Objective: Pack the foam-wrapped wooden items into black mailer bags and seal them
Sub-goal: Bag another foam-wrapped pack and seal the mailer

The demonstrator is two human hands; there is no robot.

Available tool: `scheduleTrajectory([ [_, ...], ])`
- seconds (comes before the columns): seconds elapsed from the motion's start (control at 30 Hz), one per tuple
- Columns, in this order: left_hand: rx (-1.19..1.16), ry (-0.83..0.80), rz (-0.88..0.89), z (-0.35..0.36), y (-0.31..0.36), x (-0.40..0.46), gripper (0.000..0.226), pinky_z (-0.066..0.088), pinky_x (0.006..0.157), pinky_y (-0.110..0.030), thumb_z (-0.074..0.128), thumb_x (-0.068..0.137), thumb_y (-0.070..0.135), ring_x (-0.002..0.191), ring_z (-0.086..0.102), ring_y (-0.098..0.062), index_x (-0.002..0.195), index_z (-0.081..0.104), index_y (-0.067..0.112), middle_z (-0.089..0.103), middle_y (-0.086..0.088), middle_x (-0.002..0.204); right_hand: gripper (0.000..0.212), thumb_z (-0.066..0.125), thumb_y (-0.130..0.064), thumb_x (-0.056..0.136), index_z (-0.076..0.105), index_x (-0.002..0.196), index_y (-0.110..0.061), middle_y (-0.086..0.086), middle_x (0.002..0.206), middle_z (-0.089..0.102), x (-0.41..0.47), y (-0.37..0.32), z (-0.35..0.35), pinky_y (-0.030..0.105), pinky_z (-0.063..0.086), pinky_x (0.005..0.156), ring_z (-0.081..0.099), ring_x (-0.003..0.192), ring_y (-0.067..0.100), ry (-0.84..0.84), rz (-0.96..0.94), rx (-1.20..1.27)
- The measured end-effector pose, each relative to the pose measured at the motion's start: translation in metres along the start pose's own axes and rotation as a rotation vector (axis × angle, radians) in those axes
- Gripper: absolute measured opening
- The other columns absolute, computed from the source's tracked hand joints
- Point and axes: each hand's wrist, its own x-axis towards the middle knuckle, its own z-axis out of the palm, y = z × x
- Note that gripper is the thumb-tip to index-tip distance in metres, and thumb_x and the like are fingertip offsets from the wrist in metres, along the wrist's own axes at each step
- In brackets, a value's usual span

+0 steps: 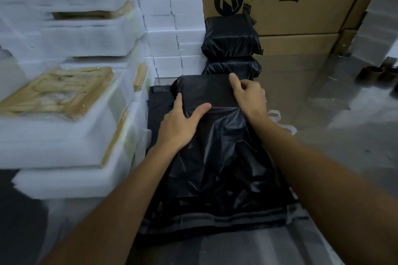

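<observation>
Black mailer bag point(217, 157), under both hands' grip

Printed cardboard boxes point(301, 6) stacked behind — grey floor point(355, 135).

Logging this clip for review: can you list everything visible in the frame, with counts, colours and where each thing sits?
Black mailer bag: one, black, centre, under both hands.
Packed black parcels: two visible, black, stacked behind the bag against the cartons.
Foam-wrapped wooden items: several, white foam over tan wood, stacked at left; exact count unclear.
White foam blocks: many, white, stacked wall behind centre.
Cardboard cartons: at least two, brown with black print, upper right.
Floor: grey, right.
Left hand: flat on the bag, fingers straight.
Right hand: on the bag's far edge; fingers partly curled, grip unclear.
</observation>
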Motion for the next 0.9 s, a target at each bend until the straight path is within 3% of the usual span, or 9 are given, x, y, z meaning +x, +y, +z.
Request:
scheduleTrajectory([
  [0.07,0.078,0.073,0.06,0.0,-0.001,-0.006,0.113,0.036,0.105,-0.046,0.022,0.062,0.095,0.133,0.044,-0.035,0.155,0.018,0.03,0.048,-0.012,0.147,0.057,0.035,-0.061,0.101,0.055,0.066,-0.021,0.001,0.075,0.061,-0.02,0.006,-0.006,0.04,0.037,0.07,0.056,0.085,0.025,-0.008,-0.037,0.034],
  [0.13,0.194,0.136,0.153,0.003,-0.004,-0.014,0.111,0.042,0.097,-0.048,0.013,0.066,0.093,0.122,0.052,-0.04,0.154,0.022,0.025,0.056,-0.017,0.136,0.056,0.033,-0.064,0.1,0.07,0.113,-0.024,0.004,0.121,0.067,-0.041,0.019,-0.01,0.042,0.041,0.096,0.054,0.12,0.029,-0.124,-0.023,0.057],
  [0.2,0.298,0.196,0.235,0.003,-0.009,-0.021,0.108,0.046,0.087,-0.048,0.009,0.07,0.089,0.11,0.059,-0.043,0.152,0.024,0.02,0.063,-0.019,0.125,0.074,0.034,-0.07,0.096,0.041,0.152,-0.024,0.005,0.148,0.052,-0.061,0.032,-0.014,0.032,0.033,0.109,0.044,0.138,0.026,-0.226,-0.036,0.015],
  [0.27,0.36,0.214,0.282,0.0,-0.013,-0.024,0.107,0.047,0.081,-0.046,0.011,0.071,0.088,0.102,0.062,-0.043,0.151,0.025,0.017,0.066,-0.019,0.119,0.088,0.032,-0.076,0.088,0.028,0.157,-0.023,0.006,0.148,0.052,-0.073,0.036,-0.017,0.03,0.035,0.109,0.046,0.137,0.025,-0.26,-0.086,-0.053],
  [0.4,0.431,0.189,0.348,-0.004,-0.023,-0.037,0.108,0.041,0.066,-0.038,0.014,0.071,0.084,0.082,0.065,-0.039,0.152,0.02,0.013,0.07,-0.017,0.097,0.088,0.03,-0.074,0.084,0.032,0.155,-0.023,0.008,0.144,0.056,-0.077,0.027,-0.027,0.045,0.042,0.106,0.052,0.13,0.033,-0.292,-0.145,-0.174],
  [0.6,0.47,0.145,0.367,-0.01,-0.03,-0.051,0.077,0.035,0.058,-0.036,0.041,0.093,0.059,0.06,0.056,-0.033,0.153,0.021,0.014,0.059,-0.011,0.067,0.061,0.05,-0.044,0.1,0.037,0.153,-0.017,0.011,0.138,0.061,-0.093,0.04,-0.036,0.044,0.044,0.104,0.054,0.128,0.031,-0.247,-0.237,-0.194],
  [0.67,0.372,0.207,0.38,-0.012,-0.034,-0.056,0.055,0.035,0.055,-0.036,0.056,0.094,0.046,0.06,0.055,-0.037,0.136,0.038,0.015,0.058,-0.012,0.068,0.046,0.066,-0.033,0.095,0.055,0.136,-0.015,0.007,0.117,0.072,-0.101,0.05,-0.038,0.026,0.049,0.091,0.064,0.111,0.025,-0.126,-0.259,-0.174],
  [0.73,0.303,0.254,0.411,-0.013,-0.036,-0.064,0.031,0.037,0.053,-0.04,0.066,0.092,0.029,0.058,0.051,-0.035,0.106,0.042,0.015,0.055,-0.01,0.065,0.026,0.08,-0.028,0.084,0.061,0.101,-0.022,-0.01,0.082,0.07,-0.11,0.054,-0.041,0.009,0.044,0.067,0.065,0.078,0.011,0.016,-0.222,-0.115],
  [0.9,0.231,0.111,0.336,-0.03,-0.04,-0.068,0.022,0.048,0.07,-0.05,0.058,0.088,0.008,0.064,0.047,-0.03,0.076,0.043,0.019,0.045,-0.008,0.061,0.03,0.087,-0.024,0.076,0.057,0.074,-0.023,-0.008,0.066,0.06,-0.113,0.055,-0.043,0.017,0.049,0.061,0.055,0.06,0.003,0.071,-0.292,-0.055],
])
